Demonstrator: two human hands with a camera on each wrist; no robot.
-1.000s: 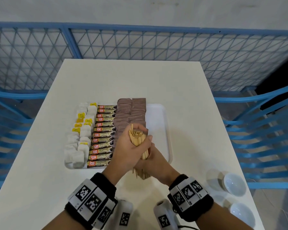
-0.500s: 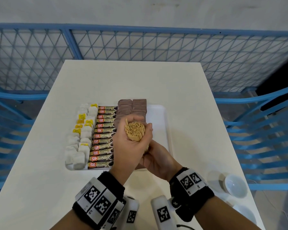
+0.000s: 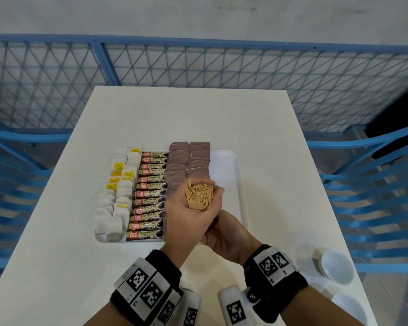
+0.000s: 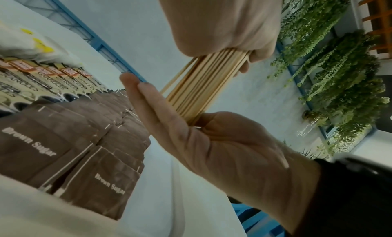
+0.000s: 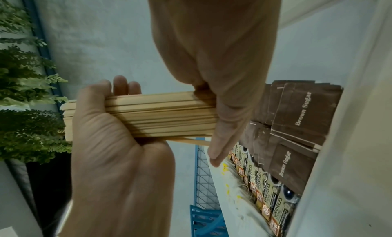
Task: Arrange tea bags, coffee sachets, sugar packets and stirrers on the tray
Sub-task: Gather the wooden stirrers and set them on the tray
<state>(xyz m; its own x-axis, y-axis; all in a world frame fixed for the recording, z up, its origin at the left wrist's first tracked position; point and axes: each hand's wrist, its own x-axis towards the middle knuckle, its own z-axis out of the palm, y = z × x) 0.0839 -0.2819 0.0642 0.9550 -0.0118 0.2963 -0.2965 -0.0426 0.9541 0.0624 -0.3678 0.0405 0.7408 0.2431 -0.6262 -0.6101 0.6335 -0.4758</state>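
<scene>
A thick bundle of wooden stirrers (image 3: 199, 195) stands on end above the white tray (image 3: 231, 165). My left hand (image 3: 191, 215) wraps round the bundle's upper half. My right hand (image 3: 226, 236) sits underneath, its fingers (image 4: 135, 89) straight and its palm against the bundle's lower end (image 4: 191, 116). One thin stirrer (image 4: 176, 78) sticks out loose at the side. On the tray lie white tea bags (image 3: 118, 196) at the left, a column of coffee sachets (image 3: 149, 194), then brown sugar packets (image 3: 189, 161). The tray's right strip is bare.
Two small white bowls (image 3: 337, 267) (image 3: 349, 307) stand at the white table's (image 3: 198, 114) front right corner. A blue mesh fence (image 3: 198, 64) runs behind and beside the table.
Both hands have lifted the bundle forward from the table's front over the tray. The stirrer ends, uneven a second ago, now sit nearly level at the top.
</scene>
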